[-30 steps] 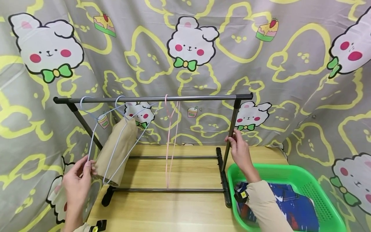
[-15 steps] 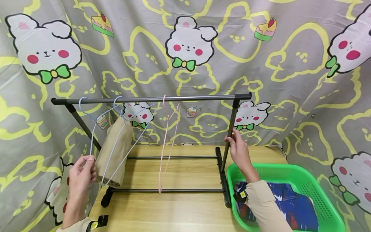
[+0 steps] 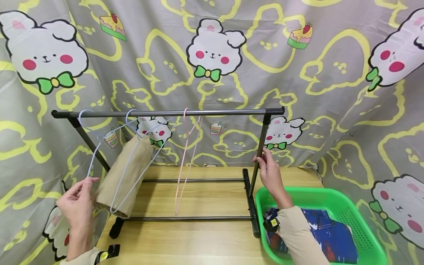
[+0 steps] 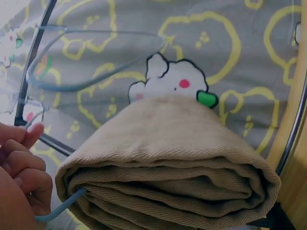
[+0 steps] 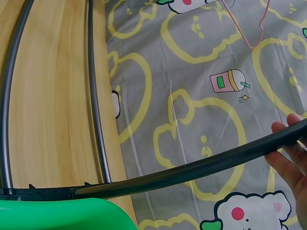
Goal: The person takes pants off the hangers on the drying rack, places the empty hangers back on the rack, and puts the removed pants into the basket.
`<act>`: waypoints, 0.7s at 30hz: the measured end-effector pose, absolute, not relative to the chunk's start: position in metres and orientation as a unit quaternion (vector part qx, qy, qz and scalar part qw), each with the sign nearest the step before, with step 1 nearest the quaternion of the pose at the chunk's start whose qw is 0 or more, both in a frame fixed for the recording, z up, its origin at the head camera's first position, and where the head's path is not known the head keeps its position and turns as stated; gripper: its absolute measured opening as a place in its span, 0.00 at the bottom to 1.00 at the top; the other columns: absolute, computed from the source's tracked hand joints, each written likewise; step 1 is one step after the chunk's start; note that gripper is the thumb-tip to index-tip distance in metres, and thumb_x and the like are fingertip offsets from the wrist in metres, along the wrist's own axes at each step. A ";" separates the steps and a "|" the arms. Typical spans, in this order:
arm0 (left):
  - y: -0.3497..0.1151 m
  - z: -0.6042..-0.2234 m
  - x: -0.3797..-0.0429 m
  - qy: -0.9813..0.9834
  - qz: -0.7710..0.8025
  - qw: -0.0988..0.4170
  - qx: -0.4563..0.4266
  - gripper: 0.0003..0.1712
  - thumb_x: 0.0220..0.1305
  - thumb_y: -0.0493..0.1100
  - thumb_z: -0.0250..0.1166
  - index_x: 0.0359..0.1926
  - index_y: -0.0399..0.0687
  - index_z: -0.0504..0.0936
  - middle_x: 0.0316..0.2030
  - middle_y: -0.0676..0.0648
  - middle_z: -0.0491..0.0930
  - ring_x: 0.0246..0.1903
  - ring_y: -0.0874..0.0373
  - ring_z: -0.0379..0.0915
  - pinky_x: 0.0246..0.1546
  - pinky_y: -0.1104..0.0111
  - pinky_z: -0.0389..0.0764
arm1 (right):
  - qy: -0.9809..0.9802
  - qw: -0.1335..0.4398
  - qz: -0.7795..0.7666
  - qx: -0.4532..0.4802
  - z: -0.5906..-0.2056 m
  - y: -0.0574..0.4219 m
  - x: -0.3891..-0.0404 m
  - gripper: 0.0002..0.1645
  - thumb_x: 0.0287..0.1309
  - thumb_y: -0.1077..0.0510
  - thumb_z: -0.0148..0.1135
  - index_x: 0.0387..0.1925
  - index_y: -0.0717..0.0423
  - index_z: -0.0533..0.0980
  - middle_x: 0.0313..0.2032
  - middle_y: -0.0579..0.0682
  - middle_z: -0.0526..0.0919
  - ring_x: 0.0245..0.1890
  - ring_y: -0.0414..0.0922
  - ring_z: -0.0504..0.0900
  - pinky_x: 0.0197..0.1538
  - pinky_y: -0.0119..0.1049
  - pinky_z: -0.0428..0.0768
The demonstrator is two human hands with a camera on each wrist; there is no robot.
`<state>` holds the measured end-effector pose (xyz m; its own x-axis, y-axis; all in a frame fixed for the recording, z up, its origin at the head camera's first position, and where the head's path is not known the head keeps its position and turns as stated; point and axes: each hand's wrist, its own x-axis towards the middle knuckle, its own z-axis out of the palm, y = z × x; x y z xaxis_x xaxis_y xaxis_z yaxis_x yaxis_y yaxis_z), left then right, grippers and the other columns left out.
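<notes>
My left hand (image 3: 78, 201) pinches the lower corner of a light-blue wire hanger (image 3: 94, 156) at the rack's left end. Over that hanger lies a folded khaki twill garment (image 3: 124, 180); in the left wrist view the blue wire runs into the folds of the khaki cloth (image 4: 168, 143). Just right of it, a second blue hanger (image 3: 134, 180) hangs from the rail and overlaps the cloth in the head view. My right hand (image 3: 269, 173) holds the right upright of the black clothes rack (image 3: 218, 112), its fingers round the post (image 5: 206, 165).
A pink wire hanger (image 3: 180, 173) hangs from the middle of the rail. The rack stands on a wooden table (image 3: 185, 243). Right of its foot is a green basket (image 3: 364, 221) with folded dark-blue patterned clothing (image 3: 334, 235). A patterned curtain (image 3: 271, 84) surrounds the table.
My left hand has moved left and slightly down, drawing the blue hanger's corner and the garment's near end along. The pink hanger swings. My right hand stays on the post.
</notes>
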<state>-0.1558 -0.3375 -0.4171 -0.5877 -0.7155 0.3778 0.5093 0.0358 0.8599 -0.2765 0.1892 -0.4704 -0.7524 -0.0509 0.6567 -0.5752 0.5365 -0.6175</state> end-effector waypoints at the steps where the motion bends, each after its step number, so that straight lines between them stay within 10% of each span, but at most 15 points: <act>1: -0.340 -0.416 -0.154 -0.562 -0.688 0.449 0.092 0.12 0.65 0.31 0.69 0.36 0.17 0.84 0.07 0.49 0.66 0.06 0.65 0.53 0.08 0.73 0.46 | -0.825 0.293 0.444 0.189 -0.471 0.188 -0.277 0.15 0.78 0.62 0.49 0.61 0.59 0.69 0.38 0.51 0.85 0.37 0.48 0.85 0.38 0.35 0.81; 21: -0.333 -0.406 -0.103 -0.562 -0.672 0.471 0.104 0.14 0.65 0.28 0.68 0.38 0.11 0.81 0.08 0.46 0.66 0.08 0.61 0.53 0.09 0.73 0.47 | -0.821 0.294 0.452 0.188 -0.470 0.188 -0.275 0.15 0.78 0.63 0.48 0.61 0.57 0.70 0.38 0.52 0.85 0.36 0.46 0.84 0.37 0.38 0.80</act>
<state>-0.1026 -0.3333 -0.4063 -0.5350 -0.7497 0.3895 0.5154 0.0757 0.8536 -0.2754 0.1876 -0.4696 -0.7564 -0.0425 0.6528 -0.5745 0.5204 -0.6318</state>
